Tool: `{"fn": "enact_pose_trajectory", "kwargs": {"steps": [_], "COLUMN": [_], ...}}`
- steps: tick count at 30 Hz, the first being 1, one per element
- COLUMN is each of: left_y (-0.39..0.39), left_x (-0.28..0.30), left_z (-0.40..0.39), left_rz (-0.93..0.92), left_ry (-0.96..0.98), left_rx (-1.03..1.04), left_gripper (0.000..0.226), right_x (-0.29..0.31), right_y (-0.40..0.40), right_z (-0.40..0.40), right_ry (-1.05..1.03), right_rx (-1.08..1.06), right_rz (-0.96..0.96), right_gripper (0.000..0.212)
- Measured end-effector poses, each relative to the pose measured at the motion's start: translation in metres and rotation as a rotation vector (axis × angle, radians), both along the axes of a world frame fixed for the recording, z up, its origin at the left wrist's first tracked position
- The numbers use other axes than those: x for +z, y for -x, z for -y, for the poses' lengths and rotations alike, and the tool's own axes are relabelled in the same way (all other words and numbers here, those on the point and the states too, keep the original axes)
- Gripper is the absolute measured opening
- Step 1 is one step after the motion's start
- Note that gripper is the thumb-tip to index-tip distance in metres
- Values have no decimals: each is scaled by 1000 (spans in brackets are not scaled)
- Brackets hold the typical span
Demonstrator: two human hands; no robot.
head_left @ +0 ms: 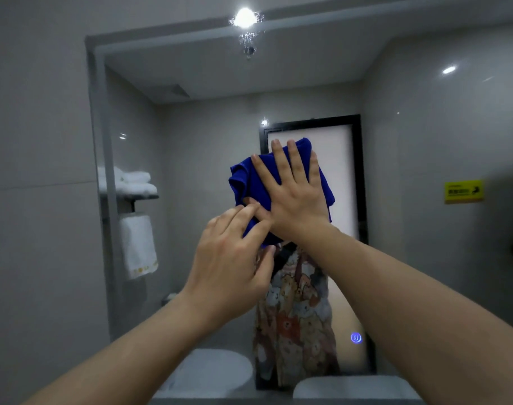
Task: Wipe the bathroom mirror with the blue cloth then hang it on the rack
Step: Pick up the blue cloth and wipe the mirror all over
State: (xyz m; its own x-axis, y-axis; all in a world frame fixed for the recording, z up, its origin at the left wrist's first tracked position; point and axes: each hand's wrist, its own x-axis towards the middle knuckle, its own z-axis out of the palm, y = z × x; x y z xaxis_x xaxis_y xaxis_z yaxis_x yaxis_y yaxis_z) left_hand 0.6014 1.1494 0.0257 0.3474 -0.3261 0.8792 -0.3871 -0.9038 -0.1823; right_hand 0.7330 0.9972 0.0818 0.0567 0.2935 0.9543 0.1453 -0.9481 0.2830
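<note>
A large wall mirror (pixel 208 118) fills the view ahead. Against its middle a crumpled blue cloth (pixel 243 182) is pressed. My right hand (pixel 293 191) lies flat on the cloth with its fingers spread and pointing up. My left hand (pixel 231 258) sits just below and to the left, its fingertips pinching the cloth's lower edge. In the mirror's left part I see the reflection of a towel rack (pixel 132 197), with folded white towels on top and one white towel hanging under it.
A lit blue touch button (pixel 356 337) glows low on the mirror. A yellow sign (pixel 463 191) and a frosted door (pixel 340 171) show as reflections. The white basin (pixel 351 387) sits below at the bottom edge. Grey tiled wall (pixel 39 171) flanks the mirror on the left.
</note>
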Motion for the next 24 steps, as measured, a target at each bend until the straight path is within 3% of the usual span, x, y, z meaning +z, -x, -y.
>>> {"fn": "enact_pose_trajectory", "kwargs": {"steps": [15, 24], "left_y": [3, 17], "left_x": [1, 3], "left_z": [55, 129], "left_rz": [31, 24], "left_ry": [17, 8], "left_rx": [-42, 18], "left_gripper": [44, 45], "right_x": [0, -12], "right_y": [10, 15], "right_z": [35, 129], "right_ry": [-4, -6], "right_rx": [-29, 28], "right_rz": [-173, -223], "right_gripper": [86, 88]}}
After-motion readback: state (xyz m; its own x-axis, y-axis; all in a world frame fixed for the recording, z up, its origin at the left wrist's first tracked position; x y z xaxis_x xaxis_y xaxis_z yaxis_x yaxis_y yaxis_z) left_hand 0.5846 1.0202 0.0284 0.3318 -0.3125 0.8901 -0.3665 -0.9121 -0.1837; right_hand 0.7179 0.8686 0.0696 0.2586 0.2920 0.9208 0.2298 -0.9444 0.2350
